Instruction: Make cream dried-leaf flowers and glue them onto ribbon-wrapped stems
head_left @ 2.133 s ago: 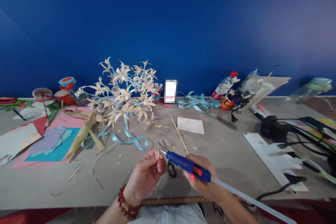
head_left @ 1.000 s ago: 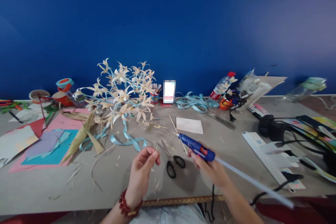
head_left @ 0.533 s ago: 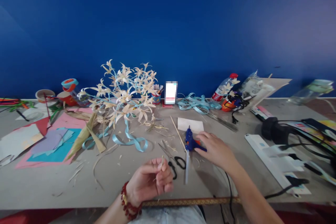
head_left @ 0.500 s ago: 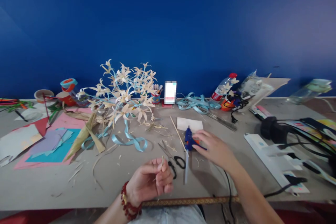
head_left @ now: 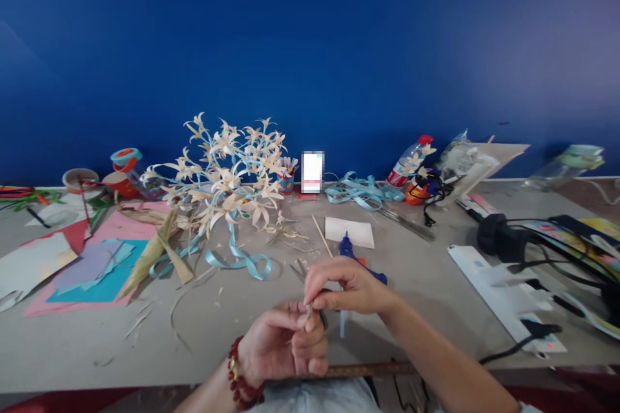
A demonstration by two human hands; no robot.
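My left hand (head_left: 290,341), with a red bead bracelet at the wrist, pinches a small pale strip (head_left: 309,313) that looks like dried husk. Its upper end meets the thumb and fingertips of my right hand (head_left: 346,287), which are closed on it too. Most of the strip is hidden by the fingers. Just behind my right hand lies a blue hot glue gun (head_left: 345,246), a clear glue stick (head_left: 343,324) showing at its rear. Scissors (head_left: 296,270) lie under my hands, largely covered. A white card (head_left: 349,232) is beyond the glue gun's nozzle.
Cream husk flowers (head_left: 232,174) on blue-wrapped stems stand at the back. Coloured paper (head_left: 97,271) and dried husks (head_left: 150,258) lie left. Blue ribbon (head_left: 358,190), a bottle (head_left: 409,161) and wires (head_left: 407,222) are back right; a power strip (head_left: 504,303) with cables is right.
My right hand has left the glue gun and come down and left to my left hand, its fingertips now on the strip. My left hand has shifted slightly right.
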